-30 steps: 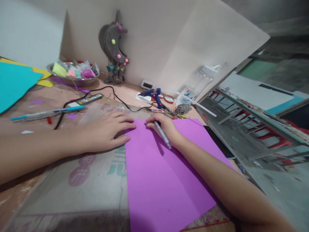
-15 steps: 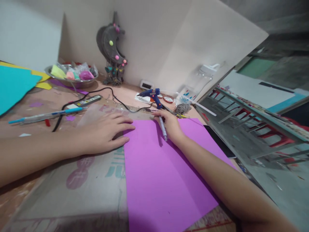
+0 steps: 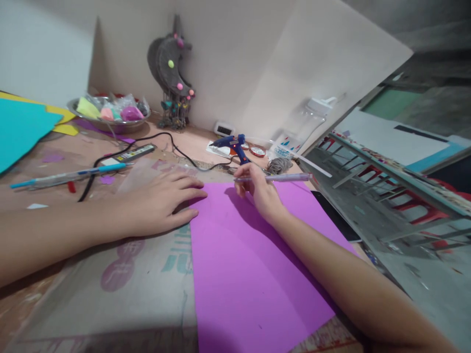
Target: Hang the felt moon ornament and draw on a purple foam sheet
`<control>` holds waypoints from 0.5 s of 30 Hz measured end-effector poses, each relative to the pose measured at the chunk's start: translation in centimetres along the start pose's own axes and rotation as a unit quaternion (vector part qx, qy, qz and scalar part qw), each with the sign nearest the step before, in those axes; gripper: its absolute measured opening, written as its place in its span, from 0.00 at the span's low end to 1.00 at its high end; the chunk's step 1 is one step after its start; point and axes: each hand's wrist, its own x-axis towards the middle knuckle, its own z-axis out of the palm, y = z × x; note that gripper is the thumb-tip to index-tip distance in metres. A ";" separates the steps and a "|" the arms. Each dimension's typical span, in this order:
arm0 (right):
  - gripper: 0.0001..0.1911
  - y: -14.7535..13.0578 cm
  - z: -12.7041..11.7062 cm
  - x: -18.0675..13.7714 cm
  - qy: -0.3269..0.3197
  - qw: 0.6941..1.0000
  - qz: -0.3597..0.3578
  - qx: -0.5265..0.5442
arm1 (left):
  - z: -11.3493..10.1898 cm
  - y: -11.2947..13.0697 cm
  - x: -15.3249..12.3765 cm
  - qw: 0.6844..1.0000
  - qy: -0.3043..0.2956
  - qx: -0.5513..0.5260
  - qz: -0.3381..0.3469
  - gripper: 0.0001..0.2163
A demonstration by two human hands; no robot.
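Observation:
A purple sheet point(image 3: 250, 264) lies on a cardboard mat point(image 3: 121, 284) in front of me. My left hand point(image 3: 162, 203) rests flat, fingers spread, with its fingertips on the sheet's upper left corner. My right hand point(image 3: 257, 189) is closed on a pen point(image 3: 279, 178) near the sheet's far edge. The pen lies almost level and points to the right, lifted off the sheet.
A blue glue gun point(image 3: 233, 144) with its black cord point(image 3: 147, 139) sits behind the sheet, beside a twine ball point(image 3: 278, 165). A metal bowl point(image 3: 110, 115) of coloured bits, a teal sheet point(image 3: 18, 132), a blue pen point(image 3: 69, 174) and a moon ornament point(image 3: 171, 68) stand at left and back.
My right hand has lifted and swung the pen from pointing down at the sheet to lying level, pointing right. My left hand has stayed in place.

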 end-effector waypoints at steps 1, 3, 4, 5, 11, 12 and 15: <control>0.17 0.0 0.0 0.1 -0.013 1.000 0.001 -0.023 | 0.0 0.0 0.0 1.000 0.000 0.001 0.000 0.23; 0.12 -0.1 0.0 0.2 -0.031 0.999 0.011 -0.042 | 0.0 0.0 0.0 1.000 0.004 0.001 0.001 0.22; 0.10 -0.1 0.1 0.3 -0.033 0.998 0.017 -0.042 | 0.1 0.0 0.0 1.000 0.007 0.000 0.001 0.22; 0.10 -0.1 0.2 0.4 -0.033 0.998 0.024 -0.039 | 0.1 -0.1 0.0 1.000 0.011 -0.002 0.000 0.22; 0.15 0.4 1.1 1.3 -0.043 0.998 0.039 -0.033 | 0.2 0.0 0.0 1.000 0.014 -0.006 0.004 0.21; 0.15 0.5 1.2 1.4 -0.041 0.998 0.031 -0.040 | 0.1 0.0 0.0 1.000 0.013 -0.005 0.002 0.22; 0.16 0.8 1.1 1.5 -0.003 0.994 -0.007 -0.108 | 0.2 0.0 0.0 1.000 0.011 -0.009 -0.004 0.22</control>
